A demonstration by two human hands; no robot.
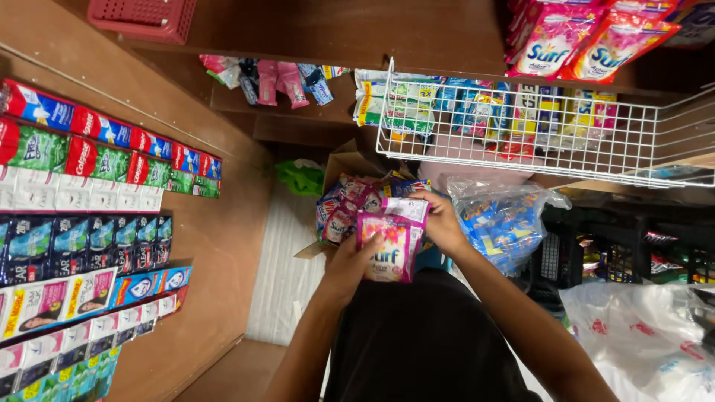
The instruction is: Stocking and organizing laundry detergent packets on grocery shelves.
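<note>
My left hand [348, 262] grips the lower edge of a strip of pink detergent sachets [389, 246] held in front of my chest. At the strip's top right corner my right hand [441, 222] pinches it with the fingers curled over. Just behind the sachets sits an open cardboard box [344, 165] holding several more colourful sachet packs [344, 205]. Both forearms reach up from the bottom of the view over my black shirt.
A white wire basket [536, 141] of small packets hangs at upper right, with pink detergent pouches [588, 37] above it. A clear bag of blue packets [503, 223] lies right of my hands. Boxed toothpaste and soap rows [82, 223] line the left shelf. A red basket [141, 18] sits top left.
</note>
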